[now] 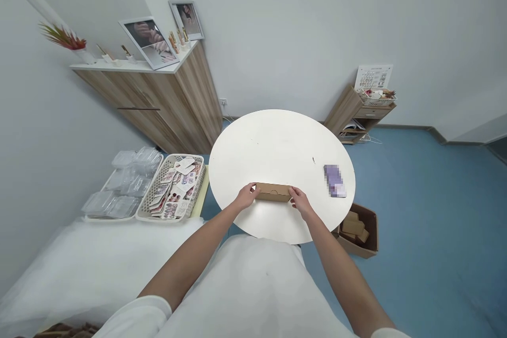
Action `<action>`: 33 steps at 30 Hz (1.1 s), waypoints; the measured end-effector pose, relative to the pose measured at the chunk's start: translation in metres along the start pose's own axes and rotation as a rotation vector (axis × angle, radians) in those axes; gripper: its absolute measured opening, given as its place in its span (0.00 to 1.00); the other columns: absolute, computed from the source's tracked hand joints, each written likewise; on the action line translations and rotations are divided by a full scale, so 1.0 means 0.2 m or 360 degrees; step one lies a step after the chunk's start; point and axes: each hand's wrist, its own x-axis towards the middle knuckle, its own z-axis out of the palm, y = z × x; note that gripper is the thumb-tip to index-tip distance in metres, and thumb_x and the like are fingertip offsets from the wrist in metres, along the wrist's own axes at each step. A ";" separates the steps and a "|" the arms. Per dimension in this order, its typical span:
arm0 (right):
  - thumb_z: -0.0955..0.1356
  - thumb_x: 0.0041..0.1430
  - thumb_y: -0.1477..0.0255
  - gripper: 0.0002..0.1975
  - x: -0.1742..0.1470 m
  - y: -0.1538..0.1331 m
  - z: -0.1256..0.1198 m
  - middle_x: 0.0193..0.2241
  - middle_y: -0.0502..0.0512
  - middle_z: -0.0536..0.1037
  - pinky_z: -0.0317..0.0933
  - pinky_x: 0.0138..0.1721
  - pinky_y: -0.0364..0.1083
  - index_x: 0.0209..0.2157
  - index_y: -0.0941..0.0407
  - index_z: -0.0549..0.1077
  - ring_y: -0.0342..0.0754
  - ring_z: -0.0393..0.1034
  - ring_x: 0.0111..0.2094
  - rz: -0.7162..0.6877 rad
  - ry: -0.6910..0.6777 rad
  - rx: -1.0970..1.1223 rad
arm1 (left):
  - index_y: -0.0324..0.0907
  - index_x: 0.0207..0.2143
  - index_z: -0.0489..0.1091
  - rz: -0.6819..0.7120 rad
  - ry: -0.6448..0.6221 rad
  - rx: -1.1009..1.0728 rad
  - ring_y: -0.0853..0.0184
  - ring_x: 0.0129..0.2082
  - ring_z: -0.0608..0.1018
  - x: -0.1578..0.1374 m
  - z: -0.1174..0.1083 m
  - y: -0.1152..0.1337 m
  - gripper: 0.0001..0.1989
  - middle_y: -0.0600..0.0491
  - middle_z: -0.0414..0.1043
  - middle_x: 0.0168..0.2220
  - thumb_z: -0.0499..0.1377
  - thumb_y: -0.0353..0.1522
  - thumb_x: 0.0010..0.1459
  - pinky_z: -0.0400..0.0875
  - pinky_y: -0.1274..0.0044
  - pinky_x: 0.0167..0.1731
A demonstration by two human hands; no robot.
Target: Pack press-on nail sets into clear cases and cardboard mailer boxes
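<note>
A small brown cardboard box [273, 193] lies lengthwise near the front of the round white table [273, 142], its long side facing me. My left hand [246, 196] grips its left end, fingers curled round the corner. At the opposite end, my right hand [300, 200] holds the box with thumb and fingers. A half-round notch shows at the middle of the box's edge. What the box contains, if anything, is hidden.
A purple blurred item [335, 180] lies at the table's right. An open carton [366, 232] of small boxes stands on the floor. Left are a basket of printed cards [174, 190], clear plastic containers [122, 185] and a wooden cabinet [170, 100].
</note>
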 end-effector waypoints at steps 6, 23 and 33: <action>0.60 0.49 0.56 0.22 -0.02 0.02 0.03 0.37 0.53 0.71 0.59 0.29 0.44 0.42 0.53 0.68 0.42 0.65 0.25 -0.0219 0.0105 -0.0254 | 0.41 0.53 0.57 0.0037 0.0058 -0.0053 0.66 0.36 0.71 0.00 0.04 -0.05 0.27 0.49 0.69 0.38 0.47 0.45 0.54 0.63 0.76 0.38; 0.68 0.43 0.65 0.30 -0.21 0.29 -0.04 0.53 0.59 0.62 0.58 0.50 0.50 0.51 0.55 0.61 0.53 0.59 0.52 -0.0145 0.0207 0.0011 | 0.42 0.50 0.56 0.0121 0.0040 -0.0377 0.65 0.43 0.72 -0.16 0.33 -0.18 0.26 0.47 0.68 0.46 0.57 0.28 0.47 0.67 0.74 0.42; 0.67 0.44 0.61 0.35 -0.15 0.20 -0.12 0.52 0.60 0.63 0.60 0.44 0.48 0.54 0.53 0.55 0.51 0.62 0.48 0.0125 0.0166 -0.0349 | 0.41 0.54 0.53 -0.0157 0.0120 -0.0259 0.62 0.41 0.72 -0.14 0.35 -0.16 0.32 0.43 0.60 0.50 0.57 0.42 0.48 0.65 0.73 0.38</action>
